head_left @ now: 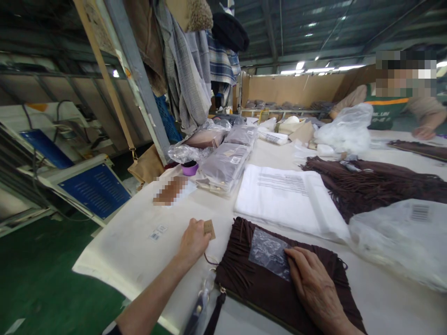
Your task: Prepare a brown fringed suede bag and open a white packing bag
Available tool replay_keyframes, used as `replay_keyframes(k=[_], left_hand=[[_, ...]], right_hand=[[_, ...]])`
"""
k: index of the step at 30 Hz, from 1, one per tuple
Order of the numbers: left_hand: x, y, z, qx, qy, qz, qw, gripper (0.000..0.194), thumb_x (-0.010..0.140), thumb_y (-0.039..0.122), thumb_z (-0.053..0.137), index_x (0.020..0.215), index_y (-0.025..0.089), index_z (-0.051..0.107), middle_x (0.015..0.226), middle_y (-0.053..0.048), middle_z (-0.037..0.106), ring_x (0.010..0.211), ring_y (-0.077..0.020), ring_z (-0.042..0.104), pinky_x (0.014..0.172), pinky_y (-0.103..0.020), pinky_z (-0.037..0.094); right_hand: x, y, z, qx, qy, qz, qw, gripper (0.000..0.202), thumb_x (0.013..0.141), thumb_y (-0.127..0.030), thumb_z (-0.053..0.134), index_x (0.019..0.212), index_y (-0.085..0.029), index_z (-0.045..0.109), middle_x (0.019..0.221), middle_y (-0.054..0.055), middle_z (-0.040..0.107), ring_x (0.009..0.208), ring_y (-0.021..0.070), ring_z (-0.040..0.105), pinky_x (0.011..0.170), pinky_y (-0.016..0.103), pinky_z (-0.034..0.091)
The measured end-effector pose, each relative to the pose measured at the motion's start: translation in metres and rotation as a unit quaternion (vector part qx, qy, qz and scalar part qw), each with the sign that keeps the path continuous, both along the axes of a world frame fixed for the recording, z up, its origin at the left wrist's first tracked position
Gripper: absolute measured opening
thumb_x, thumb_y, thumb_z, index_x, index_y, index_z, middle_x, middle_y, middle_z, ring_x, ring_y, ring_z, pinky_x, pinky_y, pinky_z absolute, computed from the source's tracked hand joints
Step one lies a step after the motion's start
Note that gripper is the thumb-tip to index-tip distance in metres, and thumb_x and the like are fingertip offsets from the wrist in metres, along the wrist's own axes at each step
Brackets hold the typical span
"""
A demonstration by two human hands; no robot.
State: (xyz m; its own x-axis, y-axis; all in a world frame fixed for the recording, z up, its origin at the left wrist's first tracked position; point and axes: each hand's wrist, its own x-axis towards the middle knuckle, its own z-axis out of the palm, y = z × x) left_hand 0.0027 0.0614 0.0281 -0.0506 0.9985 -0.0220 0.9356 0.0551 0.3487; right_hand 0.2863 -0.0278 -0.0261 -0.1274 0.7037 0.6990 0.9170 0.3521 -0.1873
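A dark brown fringed bag (265,291) lies flat in front of me, its zipper edge toward me. My left hand (194,239) is closed in a pinch on a small tan cardboard hang tag (209,230), left of the bag. A thin dark cord runs from near this hand to the bag's corner. My right hand (312,277) rests on the bag with its fingers laid over it, fingertips at the edge of a clear plastic sheet (267,253). A strap in clear wrap (199,309) and a dark tassel (217,309) hang at the bag's near left corner.
White printed plastic bags (286,200) lie stacked behind the brown bag. Packed pouches (225,163) and a purple tape roll (189,169) sit farther back. Dark fringed pieces (377,181) and a clear bag (401,237) are at right. A co-worker (389,109) stands across the table.
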Motion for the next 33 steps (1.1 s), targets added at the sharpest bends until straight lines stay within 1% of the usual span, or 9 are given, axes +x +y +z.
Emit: replay_keyframes(k=[4,8,12,17,20,24,26,29,33], left_hand=[[0.015,0.006,0.002,-0.022,-0.062,-0.024,0.998,0.023,0.066,0.006,0.057,0.087,0.011,0.064,0.094,-0.01,0.058,0.091,-0.0209,0.058,0.081,-0.027,0.042],[0.026,0.007,0.005,-0.044,-0.182,-0.056,0.981,0.03,0.059,0.0,0.055,0.081,0.016,0.066,0.083,-0.002,0.065,0.083,-0.016,0.061,0.075,-0.022,0.044],[0.024,0.007,0.006,-0.065,-0.283,0.003,0.957,0.026,0.069,0.003,0.045,0.086,0.013,0.061,0.078,-0.003,0.066,0.074,-0.0138,0.062,0.068,-0.023,0.046],[0.038,0.005,0.013,-0.149,-0.376,0.048,0.913,0.017,0.074,0.004,0.043,0.082,0.012,0.055,0.062,0.001,0.06,0.057,-0.012,0.06,0.058,-0.023,0.047],[0.044,0.008,0.019,-0.167,-0.4,0.042,0.9,0.012,0.076,0.005,0.046,0.078,0.012,0.056,0.063,0.001,0.06,0.058,-0.0119,0.059,0.059,-0.025,0.047],[0.036,0.012,0.021,-0.121,-0.392,0.066,0.91,0.003,0.08,0.015,0.055,0.079,0.013,0.057,0.069,0.001,0.059,0.063,-0.0114,0.055,0.061,-0.025,0.044],[0.032,0.012,0.02,-0.13,-0.395,0.07,0.907,0.008,0.082,0.019,0.055,0.077,0.013,0.056,0.068,0.002,0.057,0.062,-0.0113,0.055,0.062,-0.026,0.044],[0.037,0.009,0.018,-0.183,-0.422,0.049,0.886,0.018,0.087,0.026,0.051,0.074,0.014,0.053,0.063,0.003,0.054,0.058,-0.0107,0.054,0.06,-0.026,0.045],[0.056,0.005,0.019,-0.248,-0.47,0.003,0.847,0.027,0.089,0.035,0.047,0.071,0.015,0.051,0.059,0.004,0.052,0.053,-0.0098,0.052,0.056,-0.025,0.044]], right_hand=[[0.002,0.002,-0.002,0.014,-0.013,-0.002,1.0,0.026,0.093,-0.033,0.034,0.103,-0.02,0.054,0.096,0.007,0.06,0.089,0.0182,0.058,0.078,0.032,0.051],[0.004,0.005,-0.001,0.045,-0.048,0.001,0.998,0.026,0.094,-0.033,0.032,0.102,-0.02,0.053,0.093,0.007,0.061,0.086,0.0165,0.06,0.074,0.028,0.052],[0.007,0.006,0.0,0.051,-0.068,0.005,0.996,0.027,0.094,-0.033,0.031,0.102,-0.02,0.053,0.091,0.006,0.062,0.084,0.0158,0.062,0.074,0.027,0.053],[0.014,0.006,-0.012,0.02,-0.072,0.009,0.997,0.025,0.093,-0.033,0.036,0.108,-0.021,0.05,0.097,0.007,0.062,0.089,0.0176,0.061,0.078,0.029,0.053],[0.017,0.006,-0.017,0.01,-0.077,0.01,0.997,0.025,0.092,-0.033,0.036,0.109,-0.02,0.05,0.099,0.008,0.061,0.091,0.018,0.061,0.079,0.029,0.053],[0.015,0.005,-0.012,0.014,-0.075,0.009,0.997,0.024,0.092,-0.032,0.035,0.108,-0.02,0.05,0.098,0.007,0.061,0.091,0.0174,0.06,0.078,0.029,0.053],[0.013,0.004,-0.008,0.006,-0.068,0.007,0.998,0.024,0.092,-0.031,0.035,0.108,-0.021,0.05,0.099,0.007,0.06,0.091,0.0172,0.06,0.079,0.029,0.052],[0.01,0.003,-0.005,0.002,-0.052,0.001,0.999,0.025,0.093,-0.033,0.034,0.107,-0.022,0.051,0.098,0.006,0.06,0.09,0.0175,0.06,0.078,0.03,0.052],[0.008,0.003,-0.003,0.011,-0.035,-0.004,0.999,0.029,0.093,-0.038,0.03,0.104,-0.022,0.052,0.096,0.006,0.061,0.087,0.0179,0.061,0.076,0.032,0.052]])
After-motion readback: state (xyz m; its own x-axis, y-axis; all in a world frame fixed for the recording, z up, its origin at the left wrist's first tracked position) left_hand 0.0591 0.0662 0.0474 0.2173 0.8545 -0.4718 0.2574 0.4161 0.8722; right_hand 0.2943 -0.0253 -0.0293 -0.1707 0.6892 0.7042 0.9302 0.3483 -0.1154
